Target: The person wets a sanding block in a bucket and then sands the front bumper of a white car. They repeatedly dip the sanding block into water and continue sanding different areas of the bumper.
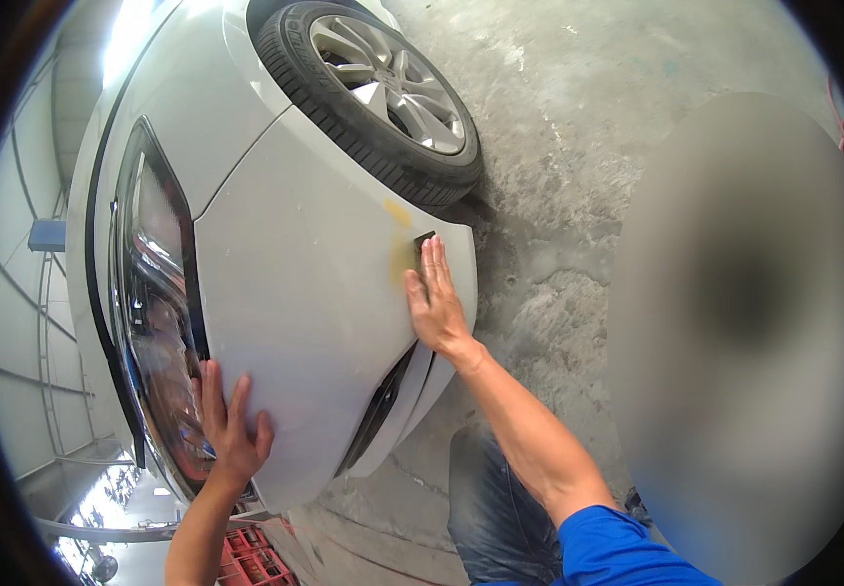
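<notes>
The front bumper point(295, 254) of a silver-white car fills the middle of the view. My right hand point(438, 308) lies along its edge below the front wheel, fingers together and nearly straight. Under those fingertips is a small piece of dark sandpaper point(426, 237), pressed to the bumper; most of it is hidden. Just left of it are dull yellowish patches point(398, 259) in the paint. My left hand point(234, 430) rests on the bumper beside the headlight point(163, 293), its fingers spread and holding nothing.
Above my right hand is the front wheel point(397, 83) with its black tyre. A dark bumper vent point(380, 405) lies below that hand. Rough concrete floor point(549, 244) runs along the right. A red crate-like object point(254, 557) stands at the bottom; a blurred oval covers the far right.
</notes>
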A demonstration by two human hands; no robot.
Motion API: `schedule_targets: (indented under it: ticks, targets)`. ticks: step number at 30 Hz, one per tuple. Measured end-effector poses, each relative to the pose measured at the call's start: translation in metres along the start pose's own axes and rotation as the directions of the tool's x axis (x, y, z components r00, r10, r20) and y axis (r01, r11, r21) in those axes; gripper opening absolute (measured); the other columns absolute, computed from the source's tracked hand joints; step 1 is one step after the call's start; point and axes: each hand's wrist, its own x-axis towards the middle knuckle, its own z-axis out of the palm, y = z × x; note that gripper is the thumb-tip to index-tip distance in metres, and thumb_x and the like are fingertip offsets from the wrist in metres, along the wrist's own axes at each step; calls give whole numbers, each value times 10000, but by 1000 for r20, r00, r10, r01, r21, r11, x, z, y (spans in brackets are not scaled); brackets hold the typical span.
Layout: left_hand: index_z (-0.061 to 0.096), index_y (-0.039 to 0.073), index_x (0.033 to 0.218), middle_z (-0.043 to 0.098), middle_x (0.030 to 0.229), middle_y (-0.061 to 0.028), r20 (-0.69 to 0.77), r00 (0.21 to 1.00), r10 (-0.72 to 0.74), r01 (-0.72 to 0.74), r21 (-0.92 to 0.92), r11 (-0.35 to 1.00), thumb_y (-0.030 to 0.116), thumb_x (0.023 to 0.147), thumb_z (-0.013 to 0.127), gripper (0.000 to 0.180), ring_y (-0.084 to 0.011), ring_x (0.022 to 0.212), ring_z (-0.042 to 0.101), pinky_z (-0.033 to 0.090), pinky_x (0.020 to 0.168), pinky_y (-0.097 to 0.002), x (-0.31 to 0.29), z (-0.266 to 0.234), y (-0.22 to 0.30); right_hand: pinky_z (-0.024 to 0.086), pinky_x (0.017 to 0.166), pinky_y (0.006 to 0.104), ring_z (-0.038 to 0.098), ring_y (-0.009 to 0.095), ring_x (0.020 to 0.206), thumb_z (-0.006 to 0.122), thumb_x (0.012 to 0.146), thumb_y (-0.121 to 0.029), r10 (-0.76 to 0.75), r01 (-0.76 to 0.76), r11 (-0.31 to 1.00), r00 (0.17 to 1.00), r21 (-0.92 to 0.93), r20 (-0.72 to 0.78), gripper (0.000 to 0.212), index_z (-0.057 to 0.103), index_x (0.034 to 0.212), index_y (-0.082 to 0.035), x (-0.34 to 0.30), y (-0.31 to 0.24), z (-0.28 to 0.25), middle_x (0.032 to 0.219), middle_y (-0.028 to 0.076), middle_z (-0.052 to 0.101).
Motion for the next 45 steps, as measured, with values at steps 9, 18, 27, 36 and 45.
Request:
schedule_targets:
  ticks: [9,18,27,36,45]
  targets:
    - [451,30,1473,251,1593,-321,12,1000,7,-8,36,999,103,828,622,672,-485,1491,242,170,1208,-588,-5,-10,0,87,1262,463,14,396,1546,422,1058,-423,-48,51,998,994,-25,103,801,59,1569,77,-5,19,2,1651,281,21]
    - [444,16,1477,232,1603,-314,8,1000,5,-5,23,1000,110,896,569,602,-486,1498,220,171,1216,-568,-6,-1,1,77,1264,454,55,398,1543,392,1067,-421,-275,277,961,959,-16,69,760,112,1565,80,-17,-11,6,1642,295,74]
    - [449,22,1476,229,1604,-312,17,1000,9,-10,29,1000,112,890,578,607,-483,1499,218,165,1216,-570,-3,-3,3,191,1250,438,173,421,1519,509,1037,-268,-223,224,973,975,58,-16,695,202,1543,96,-45,2,6,1592,328,229]
    - [444,22,1480,223,1606,-309,22,1000,-7,6,23,1000,124,891,579,613,-484,1503,203,159,1216,-575,-9,-3,0,231,1234,427,264,380,1503,579,1003,-212,-293,292,941,956,169,-21,655,291,1551,2,-47,-3,-1,1607,240,291]
    - [435,28,1487,213,1609,-313,21,1000,-1,0,26,1000,102,882,577,626,-482,1504,204,157,1219,-568,-8,-5,0,157,1256,439,142,386,1535,520,1032,-293,-422,422,906,907,-35,11,729,170,1565,61,-23,-26,18,1632,284,159]
